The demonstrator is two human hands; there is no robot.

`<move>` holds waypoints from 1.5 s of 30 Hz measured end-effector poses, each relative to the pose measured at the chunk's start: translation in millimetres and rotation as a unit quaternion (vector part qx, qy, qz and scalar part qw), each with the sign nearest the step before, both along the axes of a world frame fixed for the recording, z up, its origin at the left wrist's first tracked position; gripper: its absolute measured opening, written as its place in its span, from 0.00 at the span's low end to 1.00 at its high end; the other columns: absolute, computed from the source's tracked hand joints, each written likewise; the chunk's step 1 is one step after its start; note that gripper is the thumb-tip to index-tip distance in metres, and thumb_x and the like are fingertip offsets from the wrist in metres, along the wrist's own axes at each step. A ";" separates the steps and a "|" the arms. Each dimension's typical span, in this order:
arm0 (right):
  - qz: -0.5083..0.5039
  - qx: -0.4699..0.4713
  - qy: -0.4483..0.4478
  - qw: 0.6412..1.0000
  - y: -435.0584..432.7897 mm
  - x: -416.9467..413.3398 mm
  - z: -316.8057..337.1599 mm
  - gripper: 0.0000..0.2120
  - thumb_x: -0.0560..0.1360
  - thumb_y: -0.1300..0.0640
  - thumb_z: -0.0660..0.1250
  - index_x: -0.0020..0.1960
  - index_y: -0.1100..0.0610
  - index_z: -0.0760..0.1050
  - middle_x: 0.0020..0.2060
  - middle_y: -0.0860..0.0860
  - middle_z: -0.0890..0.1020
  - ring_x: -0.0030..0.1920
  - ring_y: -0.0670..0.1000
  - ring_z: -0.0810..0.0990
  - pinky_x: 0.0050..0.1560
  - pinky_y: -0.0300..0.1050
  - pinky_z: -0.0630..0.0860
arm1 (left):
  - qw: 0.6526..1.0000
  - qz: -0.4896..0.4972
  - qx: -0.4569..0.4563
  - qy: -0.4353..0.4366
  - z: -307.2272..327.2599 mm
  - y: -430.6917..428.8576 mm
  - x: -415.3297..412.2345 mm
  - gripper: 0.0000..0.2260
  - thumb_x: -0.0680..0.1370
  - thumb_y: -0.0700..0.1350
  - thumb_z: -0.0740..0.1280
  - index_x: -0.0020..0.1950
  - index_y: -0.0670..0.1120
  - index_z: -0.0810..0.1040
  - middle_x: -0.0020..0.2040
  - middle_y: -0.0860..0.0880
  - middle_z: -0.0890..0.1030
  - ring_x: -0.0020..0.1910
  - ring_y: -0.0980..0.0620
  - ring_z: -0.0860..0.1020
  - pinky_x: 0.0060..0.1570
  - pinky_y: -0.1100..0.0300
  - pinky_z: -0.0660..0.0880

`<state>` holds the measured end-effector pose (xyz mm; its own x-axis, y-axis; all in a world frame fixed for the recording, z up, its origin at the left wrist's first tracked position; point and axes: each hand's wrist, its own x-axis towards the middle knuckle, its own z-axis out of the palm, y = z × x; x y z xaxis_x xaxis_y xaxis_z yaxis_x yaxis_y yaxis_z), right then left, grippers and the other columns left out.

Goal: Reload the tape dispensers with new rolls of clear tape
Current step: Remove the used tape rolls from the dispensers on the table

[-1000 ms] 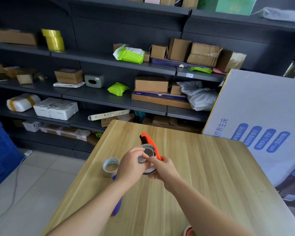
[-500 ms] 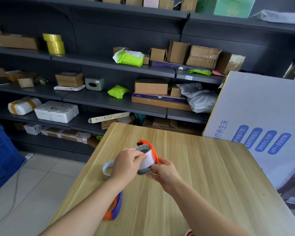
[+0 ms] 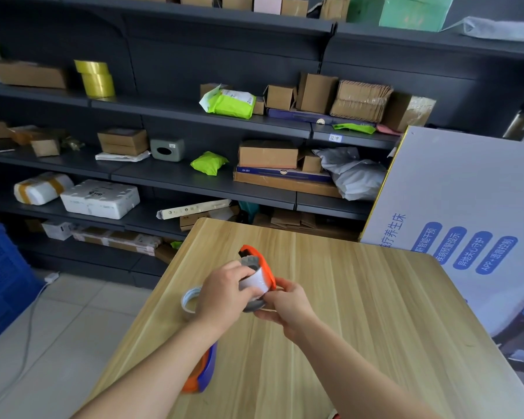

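Note:
Above the wooden table (image 3: 360, 313), both hands hold an orange tape dispenser (image 3: 259, 261) with a grey core. A roll of clear tape (image 3: 254, 281) sits in it. My left hand (image 3: 224, 293) wraps the roll from the left, thumb on top. My right hand (image 3: 285, 306) pinches the dispenser's lower edge from the right. A second clear tape roll (image 3: 189, 300) stands on the table just left of my left hand, partly hidden by it. A blue and orange dispenser (image 3: 204, 370) lies under my left forearm near the table's left edge.
Dark shelving (image 3: 194, 182) with cardboard boxes, parcels and yellow tape rolls (image 3: 96, 78) stands behind the table. A large white printed board (image 3: 466, 213) leans at the right. A blue crate (image 3: 0, 276) sits on the tiled floor at left.
The dispenser has turned in my hands, so the roll's white side now faces me. My left hand has closed more over the roll. The blue and orange dispenser has come into view.

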<state>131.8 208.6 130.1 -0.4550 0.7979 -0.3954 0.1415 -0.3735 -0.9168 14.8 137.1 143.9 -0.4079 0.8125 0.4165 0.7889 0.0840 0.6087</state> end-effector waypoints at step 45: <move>-0.198 -0.255 -0.115 0.939 2.4 48.7 -133.4 0.14 0.77 0.73 0.62 0.60 0.62 0.70 0.49 0.60 0.80 0.46 0.58 0.79 0.33 0.49 0.77 | 0.977 0.016 -0.214 -0.018 -127.0 49.9 -41.8 0.06 0.71 0.36 0.70 0.43 0.45 0.85 0.46 0.46 0.78 0.53 0.45 0.72 0.49 0.61 0.64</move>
<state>180.4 211.0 -3.3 -0.0183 0.5667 -0.8237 0.0707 -0.8210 -0.5665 -27.0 187.0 16.9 -0.4446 0.8954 0.0264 0.7602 0.3615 0.5399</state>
